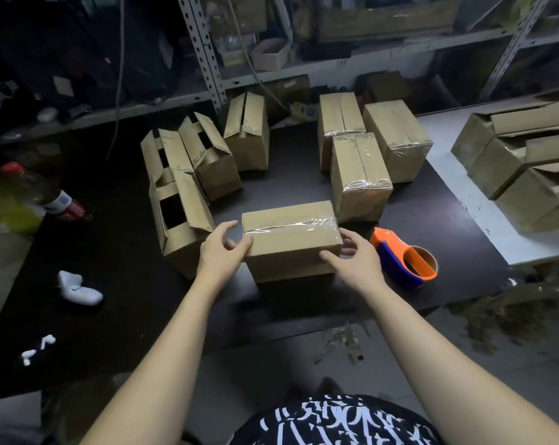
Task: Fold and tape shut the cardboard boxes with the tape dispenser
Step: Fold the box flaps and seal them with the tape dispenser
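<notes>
The taped box (291, 248) is lying lengthwise left-to-right at frame centre, the left hand (218, 252) and right hand (358, 261) bracketing its ends, fingers spread and lightly touching, the tape dispenser (406, 258) sitting just right.

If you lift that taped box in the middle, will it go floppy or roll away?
Probably stiff: the taped box is sealed cardboard with straight edges. It likely won't roll, being flat-sided. The shiny tape may feel slippery.
</notes>
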The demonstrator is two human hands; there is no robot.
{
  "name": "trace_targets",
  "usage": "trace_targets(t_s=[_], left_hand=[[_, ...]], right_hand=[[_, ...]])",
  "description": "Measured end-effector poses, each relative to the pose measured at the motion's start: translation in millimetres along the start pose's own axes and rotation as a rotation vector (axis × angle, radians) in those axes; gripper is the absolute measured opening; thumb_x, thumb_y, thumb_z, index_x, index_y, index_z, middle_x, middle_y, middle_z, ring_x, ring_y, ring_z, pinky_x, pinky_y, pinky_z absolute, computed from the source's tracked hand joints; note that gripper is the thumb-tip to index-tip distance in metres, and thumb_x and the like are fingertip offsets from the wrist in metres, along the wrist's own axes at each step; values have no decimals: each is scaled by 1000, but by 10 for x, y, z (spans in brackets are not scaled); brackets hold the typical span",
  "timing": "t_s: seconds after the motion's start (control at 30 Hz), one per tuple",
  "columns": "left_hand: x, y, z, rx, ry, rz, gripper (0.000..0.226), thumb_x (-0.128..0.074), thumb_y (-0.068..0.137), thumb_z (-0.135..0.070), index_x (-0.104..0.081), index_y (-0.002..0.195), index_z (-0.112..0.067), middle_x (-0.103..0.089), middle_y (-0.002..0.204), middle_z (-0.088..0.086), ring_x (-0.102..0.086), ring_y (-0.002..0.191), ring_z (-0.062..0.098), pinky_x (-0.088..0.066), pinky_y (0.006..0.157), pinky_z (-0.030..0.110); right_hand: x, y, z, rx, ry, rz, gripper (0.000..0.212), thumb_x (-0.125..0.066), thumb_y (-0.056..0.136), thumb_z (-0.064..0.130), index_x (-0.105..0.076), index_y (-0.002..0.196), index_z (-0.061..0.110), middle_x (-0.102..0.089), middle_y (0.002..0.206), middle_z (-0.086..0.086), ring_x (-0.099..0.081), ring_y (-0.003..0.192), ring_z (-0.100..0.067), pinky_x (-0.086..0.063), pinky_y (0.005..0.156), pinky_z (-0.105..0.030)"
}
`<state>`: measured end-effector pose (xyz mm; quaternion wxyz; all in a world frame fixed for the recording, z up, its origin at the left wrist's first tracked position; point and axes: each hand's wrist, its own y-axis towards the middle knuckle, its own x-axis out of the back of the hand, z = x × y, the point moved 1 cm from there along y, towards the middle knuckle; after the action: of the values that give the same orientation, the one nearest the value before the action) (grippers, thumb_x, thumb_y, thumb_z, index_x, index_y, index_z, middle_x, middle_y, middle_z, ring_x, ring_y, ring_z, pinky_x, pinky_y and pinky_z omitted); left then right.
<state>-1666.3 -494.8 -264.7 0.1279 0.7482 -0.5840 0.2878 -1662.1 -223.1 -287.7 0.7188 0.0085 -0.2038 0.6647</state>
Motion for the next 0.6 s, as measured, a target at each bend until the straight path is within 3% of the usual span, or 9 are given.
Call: trace_targets(t_s=[0.1,0.23,0.3,0.37,0.4,0.5,0.6], left_hand=[[-60,-10,76,78,-124,5,68,-79,87,-45,-49,146,-27,-74,92,5,-71,91,18,-56,97,43],[-73,28,60,67,-143,82,80,-81,87,-41,-37,154,-37,-49,145,-1,-50,130,22,-47,110,50],[-72,34,42,49,-150,134,74,-80,89,-35,-40,151,-37,-43,155,-3,-43,141,20,-40,117,50],[-63,55,29,24,-141,128,66,-83,86,-28,-48,143,-32,-52,148,-3,-46,139,17,-38,119,46],[-60,69,16,20,-119,114,63,-85,84,-26,-52,137,-28,-56,141,-3,-50,135,17,-39,117,44],[-71,112,-53,15,7,150,60,-90,79,-29,-52,124,-22,-58,125,-2,-55,120,17,-43,105,34],[-131,136,-127,20,126,200,69,-91,74,-42,-48,125,-27,-54,131,0,-57,116,19,-47,102,38]], right_hand=[[-1,61,1,-55,127,-104,61,-86,84,21,-61,139,21,-67,130,2,-63,117,-15,-54,101,-36],[-38,175,77,-72,168,-127,54,-82,88,20,-61,138,18,-66,128,2,-62,114,-13,-52,98,-32],[3,223,95,-46,134,-165,55,-81,90,19,-59,140,17,-65,125,2,-65,113,-14,-54,92,-26],[113,228,53,3,-1,-310,43,-75,92,15,-63,133,16,-65,116,2,-65,106,-15,-47,77,-18],[177,206,7,11,-76,-404,36,-72,92,12,-65,126,15,-63,113,0,-63,104,-17,-45,75,-20],[344,141,-230,-38,-209,-631,31,-70,86,10,-62,116,12,-53,123,-11,-55,111,-33,-49,92,-43],[463,79,-437,-206,-243,-628,40,-73,85,15,-57,121,8,-47,135,-16,-49,123,-35,-47,97,-45]])
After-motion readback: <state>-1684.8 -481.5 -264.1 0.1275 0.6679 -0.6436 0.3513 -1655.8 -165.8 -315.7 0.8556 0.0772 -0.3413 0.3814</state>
